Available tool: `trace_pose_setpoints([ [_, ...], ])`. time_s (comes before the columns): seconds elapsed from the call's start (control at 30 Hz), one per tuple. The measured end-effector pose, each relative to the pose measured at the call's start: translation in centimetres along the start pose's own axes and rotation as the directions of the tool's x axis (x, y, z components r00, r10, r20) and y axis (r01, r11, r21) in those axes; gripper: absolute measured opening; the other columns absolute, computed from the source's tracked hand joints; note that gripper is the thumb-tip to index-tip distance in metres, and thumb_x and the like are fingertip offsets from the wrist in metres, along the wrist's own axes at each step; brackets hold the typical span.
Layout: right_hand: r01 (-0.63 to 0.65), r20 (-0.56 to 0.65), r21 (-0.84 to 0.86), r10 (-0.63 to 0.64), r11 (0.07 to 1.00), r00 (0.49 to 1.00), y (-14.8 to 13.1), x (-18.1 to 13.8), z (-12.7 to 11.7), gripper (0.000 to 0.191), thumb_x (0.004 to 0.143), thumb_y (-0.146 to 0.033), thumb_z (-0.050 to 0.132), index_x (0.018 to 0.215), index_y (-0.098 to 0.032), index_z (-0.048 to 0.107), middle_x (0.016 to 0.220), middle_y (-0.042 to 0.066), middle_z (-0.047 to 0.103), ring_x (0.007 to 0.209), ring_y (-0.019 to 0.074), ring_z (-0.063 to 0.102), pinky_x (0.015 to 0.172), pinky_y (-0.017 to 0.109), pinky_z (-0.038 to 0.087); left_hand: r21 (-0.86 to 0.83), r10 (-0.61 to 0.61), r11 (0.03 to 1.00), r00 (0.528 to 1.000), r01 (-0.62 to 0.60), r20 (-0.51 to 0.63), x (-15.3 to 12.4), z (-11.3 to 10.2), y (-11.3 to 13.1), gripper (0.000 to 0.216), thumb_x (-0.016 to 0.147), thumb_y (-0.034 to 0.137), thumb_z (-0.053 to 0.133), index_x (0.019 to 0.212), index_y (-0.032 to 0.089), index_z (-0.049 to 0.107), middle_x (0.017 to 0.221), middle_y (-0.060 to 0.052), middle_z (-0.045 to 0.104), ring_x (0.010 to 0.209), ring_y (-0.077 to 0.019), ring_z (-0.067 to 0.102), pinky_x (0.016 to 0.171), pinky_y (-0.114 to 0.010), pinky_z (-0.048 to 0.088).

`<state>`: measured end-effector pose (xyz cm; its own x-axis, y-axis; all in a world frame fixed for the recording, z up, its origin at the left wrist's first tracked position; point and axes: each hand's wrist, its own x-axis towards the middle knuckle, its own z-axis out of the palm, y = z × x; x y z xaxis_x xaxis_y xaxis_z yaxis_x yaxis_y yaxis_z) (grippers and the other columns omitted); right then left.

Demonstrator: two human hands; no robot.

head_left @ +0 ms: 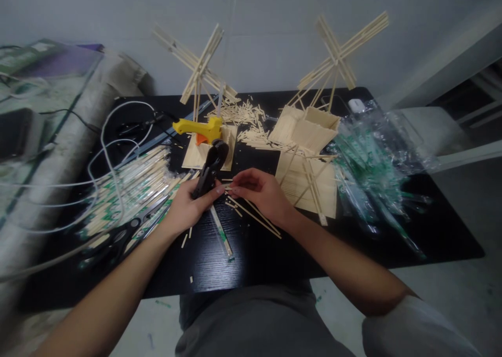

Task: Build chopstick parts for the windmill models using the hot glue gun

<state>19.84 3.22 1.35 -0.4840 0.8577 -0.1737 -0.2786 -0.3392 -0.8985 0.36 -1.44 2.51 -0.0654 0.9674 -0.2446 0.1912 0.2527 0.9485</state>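
Note:
My left hand (187, 206) is closed around the handles of black cutting pliers (209, 171), which point up and away from me over the black table (243, 257). My right hand (262, 192) pinches thin wooden sticks (251, 213) just right of the pliers; the sticks trail toward me along the tabletop. The two hands almost touch at the fingertips.
A yellow glue gun (204, 129) rests on a small wooden panel behind the pliers. Two stick windmill models (200, 67) (337, 54) stand at the back. Wrapped chopsticks (133, 187), black scissors (117, 239) and white cables lie left; empty plastic wrappers (372, 174) pile right.

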Motion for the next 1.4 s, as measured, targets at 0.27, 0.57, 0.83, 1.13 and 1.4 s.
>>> trace_pose_setpoints([
  [0.27,0.018,0.017,-0.019,-0.018,1.000,1.000,0.20,0.16,-0.05,0.036,0.065,-0.033,0.093,0.089,-0.019,0.070,0.086,-0.002,0.074,0.082,0.0129,0.073,0.091,0.032,0.064,-0.224,-0.062,0.972,0.997,0.072,0.053,0.41,0.22,-0.12,0.039,0.074,0.050,0.078,0.079,0.016,0.061,0.051,0.006,0.042,0.045,-0.0036,0.037,0.044,-0.018,0.028],
  [0.57,0.067,0.007,-0.072,-0.067,0.995,0.998,0.40,0.22,-0.26,0.032,0.068,-0.029,0.090,0.091,-0.020,0.070,0.090,-0.001,0.075,0.086,0.0122,0.072,0.099,0.034,0.060,-0.069,-0.046,0.996,0.999,0.047,0.015,0.13,-0.01,-0.28,0.041,0.075,0.053,0.080,0.085,0.016,0.066,0.053,0.005,0.048,0.046,-0.0033,0.040,0.045,-0.017,0.029],
  [0.83,0.095,-0.023,-0.099,-0.098,0.991,0.995,0.46,0.13,-0.26,0.029,0.069,-0.028,0.089,0.089,-0.020,0.069,0.088,-0.001,0.074,0.085,0.0128,0.071,0.095,0.034,0.060,-0.093,-0.047,0.994,0.997,0.052,0.062,0.26,0.03,-0.26,0.040,0.074,0.050,0.081,0.084,0.015,0.067,0.054,0.005,0.051,0.046,-0.0031,0.043,0.045,-0.016,0.029],
  [1.13,0.109,-0.038,-0.114,-0.114,0.987,0.993,0.35,0.11,-0.19,0.025,0.071,-0.024,0.086,0.087,-0.018,0.068,0.086,-0.001,0.074,0.082,0.0114,0.070,0.092,0.031,0.059,-0.070,-0.039,0.997,0.998,0.043,0.047,0.28,0.04,-0.24,0.036,0.072,0.046,0.081,0.084,0.014,0.067,0.055,0.005,0.051,0.046,-0.0025,0.042,0.045,-0.015,0.030],
  [1.4,0.178,-0.037,-0.147,-0.186,0.973,0.982,0.61,0.05,0.04,0.025,0.071,-0.023,0.086,0.087,-0.018,0.068,0.086,0.000,0.073,0.082,0.0115,0.070,0.087,0.028,0.059,-0.019,-0.029,0.999,0.999,0.029,0.030,0.32,0.02,-0.37,0.040,0.074,0.052,0.079,0.087,0.015,0.068,0.059,0.005,0.053,0.049,-0.0032,0.044,0.048,-0.016,0.032],
])
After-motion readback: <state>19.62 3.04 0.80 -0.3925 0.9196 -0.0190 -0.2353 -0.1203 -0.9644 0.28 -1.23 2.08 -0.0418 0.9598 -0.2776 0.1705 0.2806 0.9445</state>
